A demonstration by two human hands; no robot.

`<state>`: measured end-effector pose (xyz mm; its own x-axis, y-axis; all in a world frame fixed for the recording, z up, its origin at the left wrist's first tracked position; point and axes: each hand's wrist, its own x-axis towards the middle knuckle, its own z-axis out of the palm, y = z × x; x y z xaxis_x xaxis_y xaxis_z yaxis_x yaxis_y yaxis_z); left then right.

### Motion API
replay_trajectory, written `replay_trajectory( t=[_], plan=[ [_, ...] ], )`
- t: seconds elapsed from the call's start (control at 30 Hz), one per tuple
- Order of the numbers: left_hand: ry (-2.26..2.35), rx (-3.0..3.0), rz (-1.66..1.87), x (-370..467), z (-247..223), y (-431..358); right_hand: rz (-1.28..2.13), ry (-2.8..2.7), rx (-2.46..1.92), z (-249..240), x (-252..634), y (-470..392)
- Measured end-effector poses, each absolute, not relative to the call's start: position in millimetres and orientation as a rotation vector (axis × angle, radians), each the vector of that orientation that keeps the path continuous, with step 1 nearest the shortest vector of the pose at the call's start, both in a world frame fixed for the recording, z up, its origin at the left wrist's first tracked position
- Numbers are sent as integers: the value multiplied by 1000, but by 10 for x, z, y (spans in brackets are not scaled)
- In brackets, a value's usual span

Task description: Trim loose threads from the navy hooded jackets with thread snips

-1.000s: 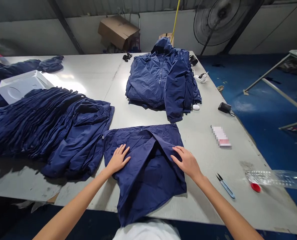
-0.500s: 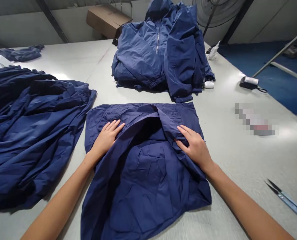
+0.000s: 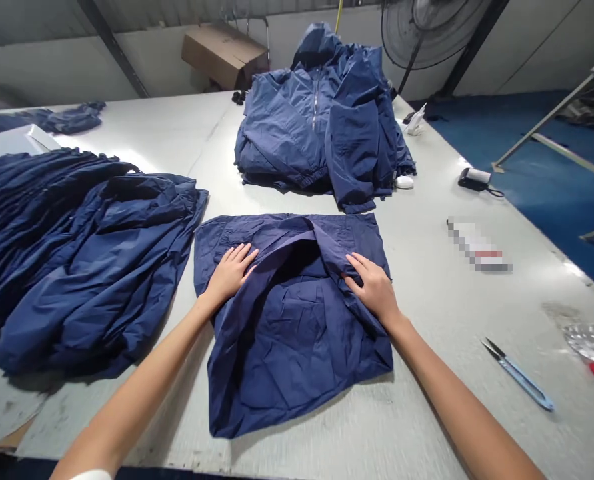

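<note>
Open tabletop (image 3: 437, 300) borders navy cloth (image 3: 297, 333) under left hand (image 3: 231, 273) and right hand (image 3: 375, 287).

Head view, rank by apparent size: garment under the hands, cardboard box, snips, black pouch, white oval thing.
1. Garment
2. Cardboard box
3. Snips and black pouch: too close to rank; snips longer, pouch chunkier
4. White oval thing

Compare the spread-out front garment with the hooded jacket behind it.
The front garment gapes open toward the person; the hooded jacket sits on a stack.
The left hand and right hand touch the front garment, not the hooded jacket.
Both are blue, on the pale table.
</note>
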<state>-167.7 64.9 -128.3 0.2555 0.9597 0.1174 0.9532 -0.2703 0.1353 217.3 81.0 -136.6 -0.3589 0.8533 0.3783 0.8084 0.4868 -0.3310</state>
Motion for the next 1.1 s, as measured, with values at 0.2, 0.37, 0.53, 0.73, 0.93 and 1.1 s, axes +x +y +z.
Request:
replay_trajectory(
  t=[0.2, 0.37, 0.53, 0.73, 0.93, 1.1],
  plan=[
    [1791, 2395, 662, -1734, -1222, 558, 103, -2205, -1339, -1333, 2183, 849],
    [1858, 2327, 851, -1796, -1186, 57, 86, -2144, -1420, -1262, 2301, 509],
    [1903, 2263, 893, -1869, -1222, -417, 6, -2037, -1563, -1259, 2381, 48],
    [1846, 2274, 738, -1730, -1306, -457, -125, -2033, -1637, -1148, 2321, -294],
    [1820, 2334, 522, -1453, -1321, -85, -183, -2179, -1564, -1030, 2150, -179],
    [1902, 2341, 417, -1236, -1396, 29, -194, -2243, -1582, -1191, 2048, 75]
  ],
)
